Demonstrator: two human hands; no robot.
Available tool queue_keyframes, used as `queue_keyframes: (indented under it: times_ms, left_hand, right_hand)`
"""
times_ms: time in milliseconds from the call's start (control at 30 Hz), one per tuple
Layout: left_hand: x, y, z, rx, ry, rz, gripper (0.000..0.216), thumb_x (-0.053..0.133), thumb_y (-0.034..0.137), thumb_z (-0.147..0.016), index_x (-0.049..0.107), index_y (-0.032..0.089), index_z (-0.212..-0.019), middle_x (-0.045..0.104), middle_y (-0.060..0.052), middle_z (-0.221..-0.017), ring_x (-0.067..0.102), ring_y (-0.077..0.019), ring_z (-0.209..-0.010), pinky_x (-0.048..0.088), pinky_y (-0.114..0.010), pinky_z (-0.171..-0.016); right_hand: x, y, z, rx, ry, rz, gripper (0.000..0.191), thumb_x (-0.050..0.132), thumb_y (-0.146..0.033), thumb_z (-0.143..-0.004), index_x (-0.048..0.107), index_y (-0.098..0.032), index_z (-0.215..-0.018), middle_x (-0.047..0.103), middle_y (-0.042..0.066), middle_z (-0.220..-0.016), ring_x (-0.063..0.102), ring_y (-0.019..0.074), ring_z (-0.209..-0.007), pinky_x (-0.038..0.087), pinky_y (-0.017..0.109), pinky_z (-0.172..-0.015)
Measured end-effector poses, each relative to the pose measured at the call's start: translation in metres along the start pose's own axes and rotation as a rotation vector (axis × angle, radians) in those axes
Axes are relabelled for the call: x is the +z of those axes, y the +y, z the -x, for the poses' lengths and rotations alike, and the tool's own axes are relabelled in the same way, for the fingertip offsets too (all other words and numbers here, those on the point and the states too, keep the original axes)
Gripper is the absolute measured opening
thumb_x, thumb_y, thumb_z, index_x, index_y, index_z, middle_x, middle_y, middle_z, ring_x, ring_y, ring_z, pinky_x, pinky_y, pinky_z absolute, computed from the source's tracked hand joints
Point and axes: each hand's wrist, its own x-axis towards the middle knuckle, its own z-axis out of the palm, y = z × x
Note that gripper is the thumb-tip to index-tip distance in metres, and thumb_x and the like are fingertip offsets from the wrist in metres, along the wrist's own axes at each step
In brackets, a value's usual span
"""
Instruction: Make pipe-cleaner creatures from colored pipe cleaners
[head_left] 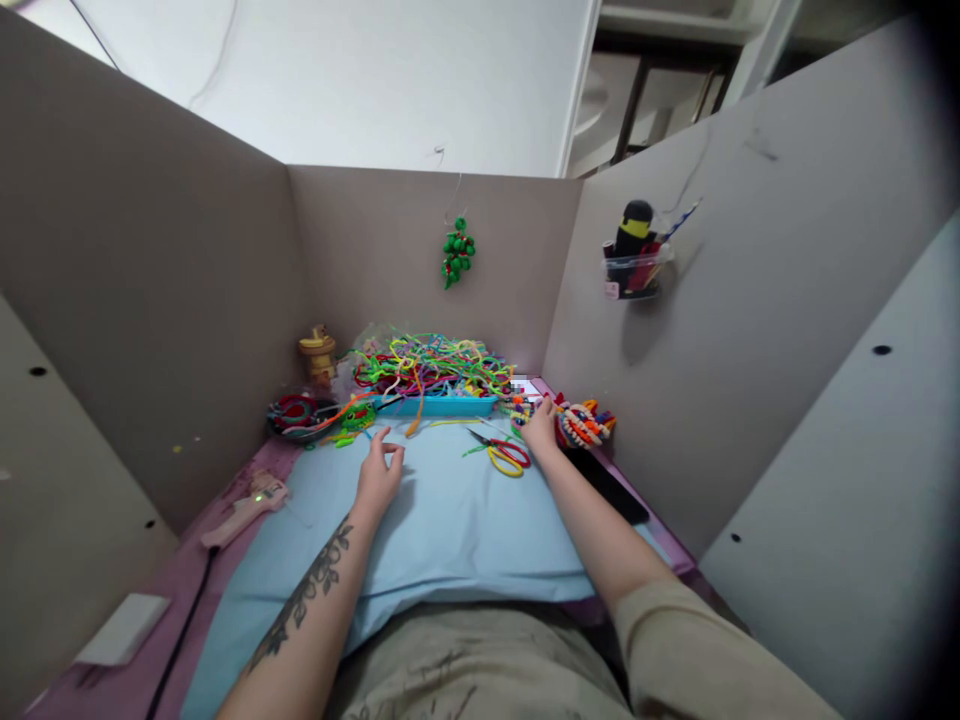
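Note:
My left hand (380, 472) hovers above the light blue cloth (457, 520), fingers apart and holding nothing. Closest to it are a green braided piece (360, 415) and the end of an orange strand (415, 418). At the right of the cloth, my right hand (540, 428) reaches in beside a bundle of orange, cream and blue twisted pieces (583, 424). Small multicoloured pieces (516, 406) lie by its fingertips; whether it grips any of them is hidden. Scissors (508, 458) with red and yellow handles rest just left of that hand, blades parted.
A blue tray (450, 406) heaped with colourful fuzzy strands (427, 362) stands at the back. On the left are a dark bowl (289, 425), a pink glue gun (247, 512) with cord, and a white box (124, 628). A black flat object (611, 488) lies right. Grey panels (360, 250) enclose the table.

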Motion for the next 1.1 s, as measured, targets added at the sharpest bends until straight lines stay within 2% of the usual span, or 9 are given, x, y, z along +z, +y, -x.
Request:
queue_keyframes:
  times_ms: [67,167,233,333,533,667,800,1000,1100]
  left_hand:
    - [0.0,0.0,0.0,-0.004,0.005,-0.001,0.049,0.045,0.033,-0.081,0.036,0.017,-0.126,0.065,-0.005,-0.091,0.061,-0.0194,-0.083,0.044,-0.032,-0.077]
    - [0.0,0.0,-0.001,-0.015,0.006,0.002,0.05,0.045,0.034,-0.081,0.036,0.017,-0.126,0.065,-0.005,-0.091,0.061,-0.0189,-0.078,0.044,-0.032,-0.074]
    - [0.001,-0.001,-0.001,-0.017,-0.007,0.008,0.051,0.045,0.035,-0.08,0.035,0.016,-0.127,0.065,-0.005,-0.09,0.061,-0.0188,-0.075,0.044,-0.032,-0.072]
    - [0.002,-0.002,-0.002,-0.016,-0.025,-0.003,0.052,0.044,0.036,-0.08,0.034,0.016,-0.127,0.065,-0.005,-0.09,0.061,-0.019,-0.072,0.045,-0.033,-0.071]
    - [0.002,-0.003,-0.003,-0.001,-0.032,-0.012,0.052,0.044,0.035,-0.08,0.034,0.015,-0.127,0.066,-0.005,-0.088,0.062,-0.0193,-0.078,0.045,-0.033,-0.074]
    - [0.002,-0.001,-0.002,0.008,-0.048,-0.011,0.053,0.044,0.036,-0.08,0.034,0.015,-0.127,0.066,-0.004,-0.086,0.061,-0.0194,-0.08,0.045,-0.033,-0.075]
    - [0.001,0.002,-0.002,0.001,-0.065,-0.009,0.051,0.044,0.036,-0.079,0.036,0.016,-0.126,0.065,-0.004,-0.084,0.061,-0.019,-0.077,0.045,-0.033,-0.075]
    - [0.001,0.002,-0.003,0.018,-0.082,0.008,0.052,0.044,0.035,-0.079,0.036,0.016,-0.126,0.065,-0.004,-0.083,0.061,-0.0197,-0.079,0.044,-0.034,-0.077]
    - [0.0,0.002,-0.002,0.009,-0.089,0.013,0.052,0.044,0.035,-0.079,0.036,0.016,-0.127,0.064,-0.004,-0.083,0.061,-0.02,-0.08,0.045,-0.034,-0.077]
  right_hand:
    - [-0.005,-0.003,0.014,0.039,-0.025,0.03,0.076,0.06,-0.021,-0.063,0.024,-0.003,-0.128,0.034,0.026,-0.129,0.037,0.0328,-0.12,0.034,0.037,-0.096]
    - [-0.013,-0.001,0.027,0.143,-0.171,0.073,0.058,0.054,-0.016,-0.068,0.033,-0.007,-0.121,0.052,0.022,-0.112,0.053,0.0295,-0.104,0.042,0.036,-0.085]
    - [-0.017,0.002,0.03,0.182,-0.258,0.101,0.051,0.053,-0.016,-0.069,0.036,-0.01,-0.116,0.058,0.019,-0.104,0.058,0.0272,-0.096,0.045,0.034,-0.079]
    - [-0.019,0.009,0.027,0.19,-0.329,0.179,0.048,0.056,-0.016,-0.068,0.037,-0.011,-0.112,0.059,0.018,-0.104,0.059,0.0265,-0.096,0.045,0.033,-0.077]
    - [-0.02,0.019,0.023,0.17,-0.354,0.233,0.045,0.055,-0.015,-0.069,0.041,-0.012,-0.111,0.063,0.015,-0.095,0.061,0.0246,-0.088,0.045,0.03,-0.07]
    - [-0.026,0.026,0.026,0.087,-0.392,0.207,0.028,0.052,-0.013,-0.071,0.054,-0.016,-0.098,0.064,0.008,-0.084,0.061,0.0213,-0.08,0.044,0.027,-0.067]
    - [-0.024,0.026,0.029,0.003,-0.395,0.205,0.02,0.054,-0.012,-0.07,0.063,-0.017,-0.087,0.065,0.008,-0.092,0.059,0.0209,-0.089,0.042,0.026,-0.075]
    - [-0.016,0.016,0.028,-0.023,-0.408,0.245,0.037,0.053,-0.013,-0.073,0.061,-0.016,-0.109,0.062,0.012,-0.108,0.055,0.0224,-0.102,0.041,0.027,-0.083]
    - [-0.018,0.013,0.028,-0.015,-0.387,0.278,0.036,0.05,-0.015,-0.076,0.059,-0.013,-0.111,0.06,0.014,-0.111,0.054,0.0228,-0.103,0.04,0.028,-0.085]
